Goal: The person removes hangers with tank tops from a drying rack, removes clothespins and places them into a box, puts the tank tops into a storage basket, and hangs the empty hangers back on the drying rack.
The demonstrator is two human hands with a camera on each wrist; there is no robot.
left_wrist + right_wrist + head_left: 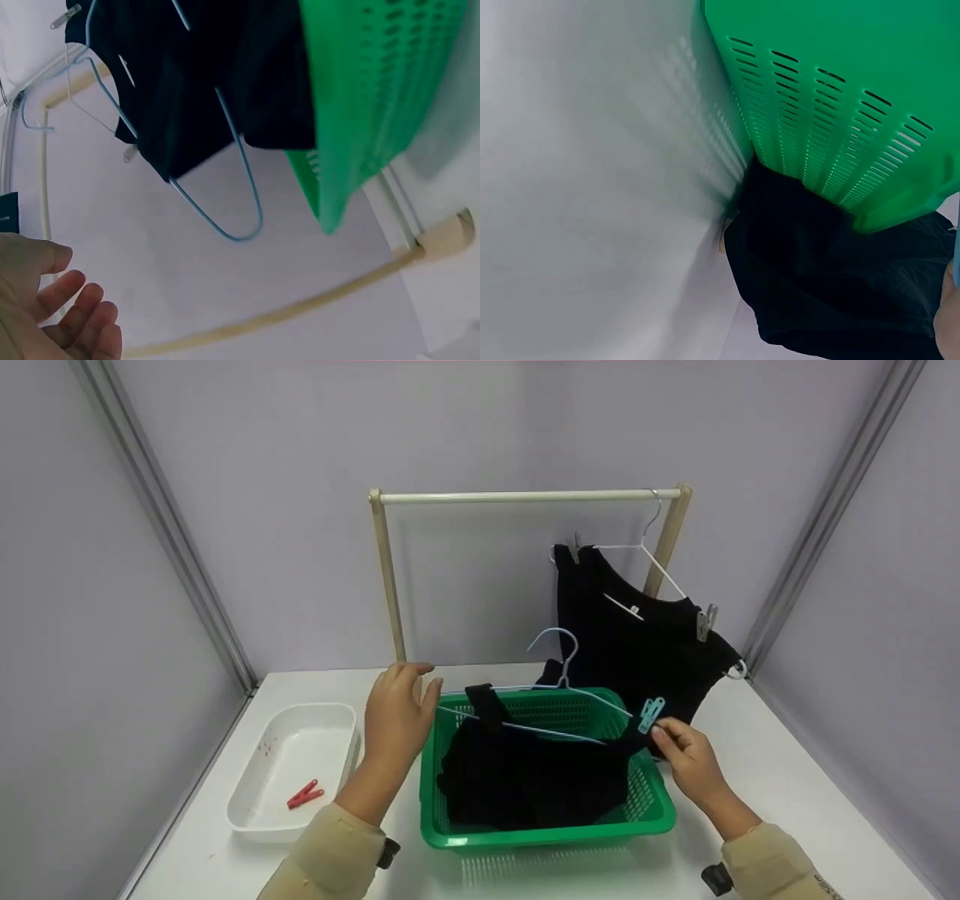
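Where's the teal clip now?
In the head view, the teal clip is right of centre, just by the right hand, near the back right corner of the basket.

You face a green rectangular basket of glossy, slotted plastic, a strappy black garment of matt cloth inside it. Left of the basket is your white rectangular tray of smooth plastic; behind the basket, a pale frame-shaped rack with matt wooden posts.

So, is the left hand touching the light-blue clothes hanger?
Apart. The left wrist view shows wall between the left hand and the looped end of the light-blue clothes hanger.
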